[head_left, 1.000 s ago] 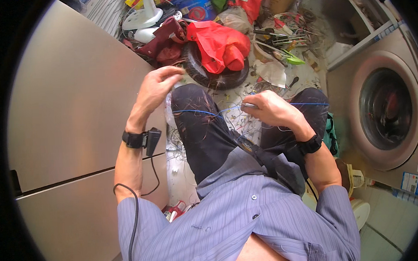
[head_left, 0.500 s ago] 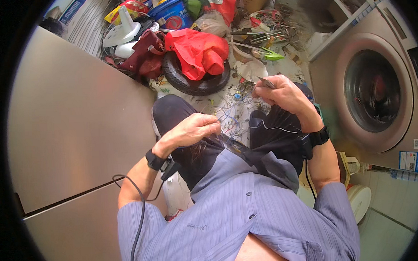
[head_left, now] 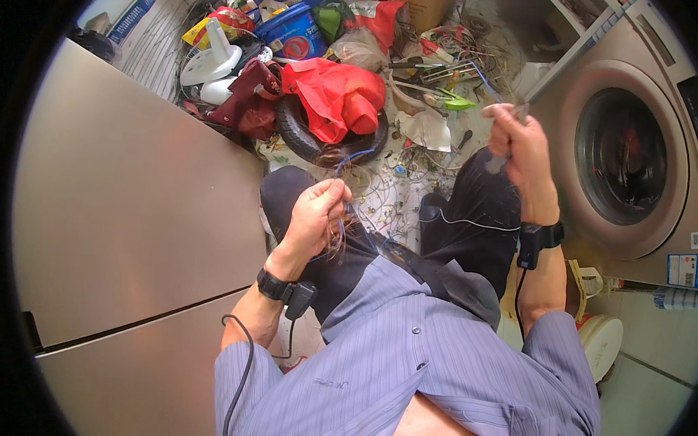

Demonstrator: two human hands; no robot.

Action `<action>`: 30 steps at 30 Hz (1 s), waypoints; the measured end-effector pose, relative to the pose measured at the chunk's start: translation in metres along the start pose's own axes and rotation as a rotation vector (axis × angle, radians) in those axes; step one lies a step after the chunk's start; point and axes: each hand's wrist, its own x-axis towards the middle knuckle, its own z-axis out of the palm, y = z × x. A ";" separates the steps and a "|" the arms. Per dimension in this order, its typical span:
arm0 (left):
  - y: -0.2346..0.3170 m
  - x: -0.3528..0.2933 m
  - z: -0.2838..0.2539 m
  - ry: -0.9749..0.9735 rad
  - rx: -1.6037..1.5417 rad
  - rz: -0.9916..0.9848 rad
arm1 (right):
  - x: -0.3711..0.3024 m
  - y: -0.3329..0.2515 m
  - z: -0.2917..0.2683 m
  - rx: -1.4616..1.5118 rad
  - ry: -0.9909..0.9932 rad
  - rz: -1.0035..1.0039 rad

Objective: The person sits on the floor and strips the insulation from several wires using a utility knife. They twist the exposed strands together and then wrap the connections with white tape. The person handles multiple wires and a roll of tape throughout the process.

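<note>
Between the thumb and fingers of the left hand (head_left: 314, 213), that's where the blue wire (head_left: 353, 157) is, its bent end poking up and away beyond the fingertips. The left hand is clamped on it in a tight pinch, with fine brown strands (head_left: 335, 245) straggling out just below the knuckles. Across to the right, well apart and a little higher, the right hand (head_left: 526, 146) is closed around a grey metal tool (head_left: 521, 111), blurred, its outline too smeared to name! Up and left of those right fingers runs a blue strand (head_left: 482, 79); whether they grip it, I cannot tell. Below the right hand, a thin white wire (head_left: 472, 221) lies across the dark trousers (head_left: 471, 194). Between the two hands, lower down, wire scraps (head_left: 391, 205) litter the pale floor. Just beyond the left hand sits a black tyre (head_left: 294, 135), a red bag (head_left: 337, 95) slumped over it, and farther off behind that, a blue bucket (head_left: 293, 37). Beyond and left of the right hand, look, a bright green piece (head_left: 458, 104) among the clutter. Out to the right hand's right, a washing machine (head_left: 627, 154); left of the left hand, a broad metallic panel (head_left: 133, 195).
</note>
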 end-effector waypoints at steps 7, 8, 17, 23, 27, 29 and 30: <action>0.017 0.034 0.027 -0.232 -0.280 0.068 | -0.025 0.036 0.054 0.081 -0.259 0.077; 0.015 0.037 0.032 -0.217 -0.273 0.068 | -0.026 0.038 0.057 0.141 -0.263 0.076; 0.011 0.056 0.048 -0.254 -0.403 0.068 | -0.044 0.065 0.057 0.365 -0.148 0.060; 0.005 0.068 0.039 -0.245 -0.352 0.074 | -0.036 0.069 0.036 0.634 -0.257 -0.005; 0.010 0.079 0.027 -0.267 -0.531 0.064 | -0.028 0.072 0.026 0.544 -0.101 0.077; 0.017 0.081 0.021 -0.266 -0.597 0.060 | -0.032 0.084 0.032 0.527 -0.050 0.200; 0.019 0.083 0.020 -0.244 -0.625 0.055 | -0.036 0.091 0.036 0.509 -0.045 0.246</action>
